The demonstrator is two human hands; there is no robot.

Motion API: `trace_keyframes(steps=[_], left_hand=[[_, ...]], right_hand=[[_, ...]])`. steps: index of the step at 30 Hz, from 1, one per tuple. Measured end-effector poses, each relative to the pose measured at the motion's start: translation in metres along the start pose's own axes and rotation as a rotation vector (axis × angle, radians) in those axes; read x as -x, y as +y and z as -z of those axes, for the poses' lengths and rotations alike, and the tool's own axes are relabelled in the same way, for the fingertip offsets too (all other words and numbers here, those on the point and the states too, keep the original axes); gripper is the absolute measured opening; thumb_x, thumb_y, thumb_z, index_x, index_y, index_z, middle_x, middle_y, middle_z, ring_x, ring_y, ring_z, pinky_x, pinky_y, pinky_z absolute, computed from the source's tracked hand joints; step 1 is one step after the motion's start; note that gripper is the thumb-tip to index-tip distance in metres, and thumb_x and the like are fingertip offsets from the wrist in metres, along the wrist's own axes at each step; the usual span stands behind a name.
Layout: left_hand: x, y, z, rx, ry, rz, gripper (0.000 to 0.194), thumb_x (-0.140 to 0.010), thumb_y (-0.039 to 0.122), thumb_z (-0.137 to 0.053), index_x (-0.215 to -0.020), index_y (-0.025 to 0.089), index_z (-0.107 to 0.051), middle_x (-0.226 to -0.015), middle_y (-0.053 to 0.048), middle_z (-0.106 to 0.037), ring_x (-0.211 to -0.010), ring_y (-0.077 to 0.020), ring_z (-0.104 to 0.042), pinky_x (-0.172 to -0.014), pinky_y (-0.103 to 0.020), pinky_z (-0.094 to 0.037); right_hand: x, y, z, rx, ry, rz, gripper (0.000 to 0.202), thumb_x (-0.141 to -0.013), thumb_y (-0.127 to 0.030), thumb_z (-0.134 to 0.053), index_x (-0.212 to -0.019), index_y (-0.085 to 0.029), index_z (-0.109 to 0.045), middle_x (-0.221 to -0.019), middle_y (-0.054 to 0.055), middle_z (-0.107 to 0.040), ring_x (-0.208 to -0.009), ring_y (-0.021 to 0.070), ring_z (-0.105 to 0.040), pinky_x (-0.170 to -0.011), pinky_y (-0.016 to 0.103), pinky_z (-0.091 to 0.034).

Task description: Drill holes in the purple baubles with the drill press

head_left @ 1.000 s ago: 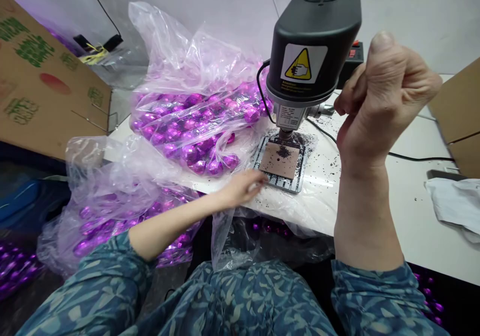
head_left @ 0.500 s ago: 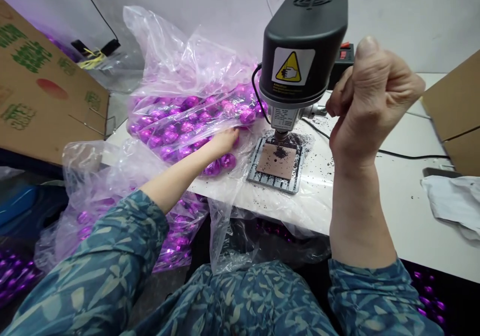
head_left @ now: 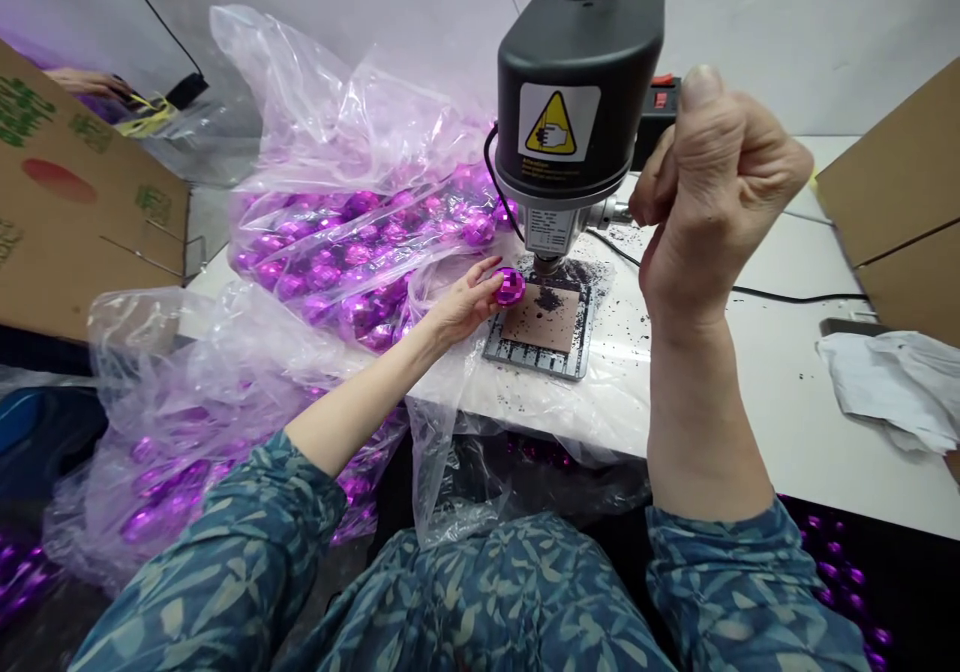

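Note:
A shiny purple faceted ball is held in the fingertips of my left hand, just left of the drill press's base. My right hand is a fist at the right side of the bench drill press, closed on its feed handle; most of the handle is hidden by the fingers. Below the chuck, a brown square board with a small hole and dark shavings lies on the slotted metal base. Beside my left hand, a clear plastic bag holds many purple balls.
A cardboard box stands at left, and another at right. A white cloth lies on the white table. Another person's hand shows behind the left box. A black cable crosses the table.
My left hand has come out of the bag and moved right, now with a purple ball in its fingers. My right hand keeps its grip. Another person's hand has come into view at upper left.

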State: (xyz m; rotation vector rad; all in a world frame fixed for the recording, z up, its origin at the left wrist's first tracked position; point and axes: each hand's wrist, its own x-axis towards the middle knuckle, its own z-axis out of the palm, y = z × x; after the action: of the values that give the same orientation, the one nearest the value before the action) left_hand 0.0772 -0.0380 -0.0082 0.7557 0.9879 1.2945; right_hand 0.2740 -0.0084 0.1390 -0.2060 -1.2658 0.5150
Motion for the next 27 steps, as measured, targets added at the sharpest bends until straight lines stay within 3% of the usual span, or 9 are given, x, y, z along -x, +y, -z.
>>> trace_keyframes(steps=[4, 8, 13, 21, 27], left_hand=[[-0.004, -0.016, 0.002, -0.122, -0.045, -0.138, 0.056, -0.075, 0.034, -0.094, -0.122, 0.02, -0.067, -0.111, -0.005, -0.078, -0.099, -0.0167, -0.075, -0.1, -0.033, -0.057], [-0.012, -0.031, 0.005, -0.231, 0.009, -0.257, 0.06, -0.071, 0.049, -0.096, -0.112, 0.019, -0.063, -0.099, -0.003, -0.079, -0.093, -0.017, -0.076, -0.094, -0.033, -0.057], [-0.019, -0.041, 0.002, -0.292, 0.029, -0.263, 0.063, -0.066, 0.052, -0.098, -0.102, 0.02, -0.057, -0.101, -0.004, -0.08, -0.095, -0.0191, -0.077, -0.091, -0.034, -0.059], [-0.018, -0.045, -0.005, -0.455, -0.014, -0.293, 0.057, -0.07, 0.044, -0.096, -0.107, 0.019, -0.06, -0.11, -0.007, -0.076, -0.106, -0.0223, -0.073, -0.094, -0.035, -0.055], [-0.019, -0.047, -0.005, -0.634, -0.057, -0.355, 0.062, -0.07, 0.049, -0.095, -0.115, 0.02, -0.065, -0.115, -0.01, -0.075, -0.104, -0.0253, -0.072, -0.09, -0.036, -0.055]], right_hand=[[0.002, -0.004, 0.0, 0.014, 0.002, -0.041, 0.06, -0.083, -0.06, -0.073, -0.048, -0.025, -0.04, -0.042, -0.004, -0.03, -0.037, 0.0118, -0.032, -0.043, 0.036, -0.024], [0.004, -0.007, -0.001, 0.105, 0.0, -0.046, 0.065, -0.082, -0.081, -0.051, -0.05, -0.026, -0.036, -0.044, -0.003, -0.031, -0.039, 0.0121, -0.031, -0.044, 0.037, -0.026], [0.004, -0.007, -0.003, 0.266, 0.011, -0.045, 0.068, -0.079, -0.089, -0.033, -0.053, -0.026, -0.027, -0.044, -0.002, -0.027, -0.04, 0.0129, -0.028, -0.046, 0.038, -0.028], [0.006, -0.004, -0.001, 0.283, -0.013, -0.051, 0.066, -0.082, -0.086, -0.032, -0.056, -0.025, -0.027, -0.047, -0.001, -0.029, -0.043, 0.0136, -0.031, -0.049, 0.037, -0.031], [0.005, 0.001, 0.003, 0.341, -0.05, -0.028, 0.065, -0.087, -0.082, -0.031, -0.058, -0.025, -0.026, -0.046, -0.002, -0.03, -0.044, 0.0124, -0.031, -0.049, 0.036, -0.031]])
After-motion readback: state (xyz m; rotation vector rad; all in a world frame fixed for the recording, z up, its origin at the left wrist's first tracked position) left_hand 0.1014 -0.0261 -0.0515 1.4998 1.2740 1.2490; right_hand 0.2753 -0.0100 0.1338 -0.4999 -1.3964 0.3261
